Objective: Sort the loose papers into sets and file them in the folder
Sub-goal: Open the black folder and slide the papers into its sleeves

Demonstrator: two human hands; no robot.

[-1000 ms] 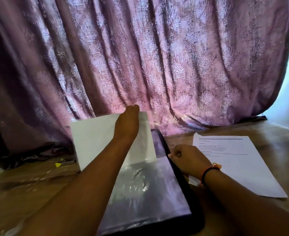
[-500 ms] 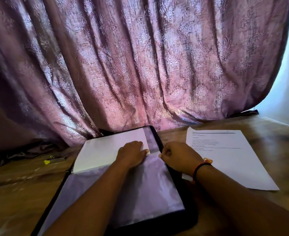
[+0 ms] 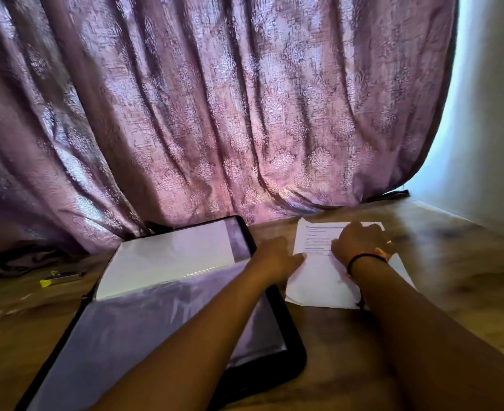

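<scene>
A black folder lies open on the wooden table, its clear sleeves facing up. One white sheet sits inside the top sleeve. To the right of the folder lies a small stack of loose printed papers. My left hand reaches across the folder's right edge, and its fingertips touch the left edge of the stack. My right hand, with a red and black wristband, rests palm down on the upper part of the stack. Its fingertips are hidden.
A purple patterned curtain hangs right behind the table and touches the folder's far edge. A yellow-tipped pen lies on the table to the left. A pale wall closes the right side.
The sleeve with the white sheet was laid down flat. My left hand left it and moved right to the loose papers. My right hand moved off the folder's edge onto the stack.
</scene>
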